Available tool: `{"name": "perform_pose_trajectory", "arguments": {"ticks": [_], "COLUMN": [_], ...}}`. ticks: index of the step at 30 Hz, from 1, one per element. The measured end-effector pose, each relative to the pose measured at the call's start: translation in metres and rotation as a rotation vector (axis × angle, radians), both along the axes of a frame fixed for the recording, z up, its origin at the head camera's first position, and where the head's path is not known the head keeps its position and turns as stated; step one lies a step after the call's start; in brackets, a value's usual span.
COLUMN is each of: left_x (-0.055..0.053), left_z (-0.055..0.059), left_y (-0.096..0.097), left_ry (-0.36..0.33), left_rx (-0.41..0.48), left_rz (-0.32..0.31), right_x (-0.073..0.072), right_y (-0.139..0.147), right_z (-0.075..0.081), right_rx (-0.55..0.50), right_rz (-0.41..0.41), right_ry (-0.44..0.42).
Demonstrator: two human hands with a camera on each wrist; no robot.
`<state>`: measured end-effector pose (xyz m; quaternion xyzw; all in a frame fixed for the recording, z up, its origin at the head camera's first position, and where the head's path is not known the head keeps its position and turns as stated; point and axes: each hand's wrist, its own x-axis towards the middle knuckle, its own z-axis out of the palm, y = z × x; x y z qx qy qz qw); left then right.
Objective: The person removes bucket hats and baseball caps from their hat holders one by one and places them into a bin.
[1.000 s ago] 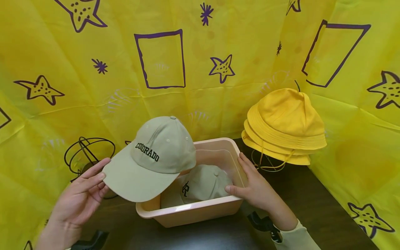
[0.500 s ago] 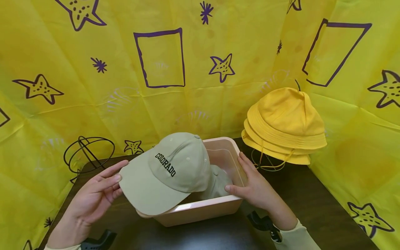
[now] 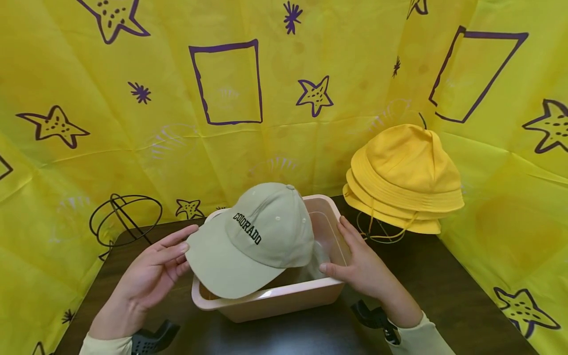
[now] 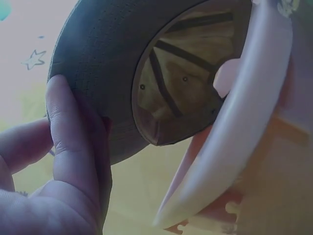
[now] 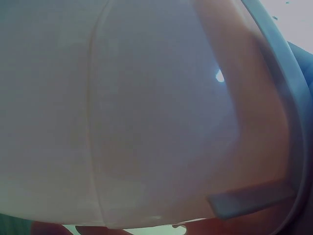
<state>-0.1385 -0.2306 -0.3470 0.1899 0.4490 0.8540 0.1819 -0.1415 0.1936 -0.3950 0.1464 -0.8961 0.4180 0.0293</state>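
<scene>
My left hand (image 3: 151,271) pinches the brim of a pale sage baseball cap (image 3: 270,231) lettered COLORADO, thumb on top and fingers beneath. The cap is over a pink plastic bin (image 3: 277,303), crown to the right. Seen by the left wrist camera, the cap's dark underside (image 4: 110,58) and inner seams face down beside the bin's rim (image 4: 234,132). My right hand (image 3: 366,271) grips the bin's right end, thumb over the near corner. Only the bin's smooth wall (image 5: 156,112) fills the right wrist view. A second sage cap (image 3: 317,257) inside the bin is mostly hidden.
Stacked yellow bucket hats (image 3: 406,172) sit on a wire stand (image 3: 381,234) at the back right. Another black wire stand (image 3: 126,217), without a hat, is at the back left. A yellow patterned cloth (image 3: 279,158) surrounds the dark wooden table (image 3: 443,296).
My left hand has carried the COLORADO cap rightward and lower over the bin, so it now covers most of the cap inside. My right hand has stayed on the bin.
</scene>
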Motion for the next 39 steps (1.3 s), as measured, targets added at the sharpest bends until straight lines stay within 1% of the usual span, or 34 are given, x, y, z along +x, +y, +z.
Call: {"name": "perform_pose_trajectory", "arguments": {"ticks": [8, 11, 16, 22, 30, 35, 39], "left_x": [-0.009, -0.011, -0.014, -0.016, -0.02, -0.023, -0.028], "left_z": [-0.001, -0.001, -0.001, -0.001, -0.004, -0.006, -0.007], "left_y": [0.008, 0.011, 0.015, 0.018, 0.022, 0.023, 0.022], "left_ry": [-0.028, -0.035, -0.061, -0.087, -0.098, -0.096, -0.1], "left_rx": [-0.024, -0.048, -0.094, -0.121, -0.187, -0.26, -0.31], "left_rz": [0.002, 0.007, 0.016, 0.015, 0.051, 0.099, 0.121], "right_x": [-0.001, -0.001, -0.001, 0.0, 0.0, -0.001, -0.002], "right_y": [0.001, 0.001, 0.001, 0.0, 0.0, 0.001, 0.001], "right_z": [-0.001, -0.002, -0.001, -0.001, -0.001, -0.001, -0.001], "right_rx": [-0.007, -0.01, -0.017, -0.014, -0.007, -0.008, -0.004], "right_rz": [0.001, -0.002, -0.004, 0.007, 0.006, 0.003, 0.003], "right_ry": [-0.003, -0.011, -0.027, -0.014, -0.002, -0.01, -0.009]}}
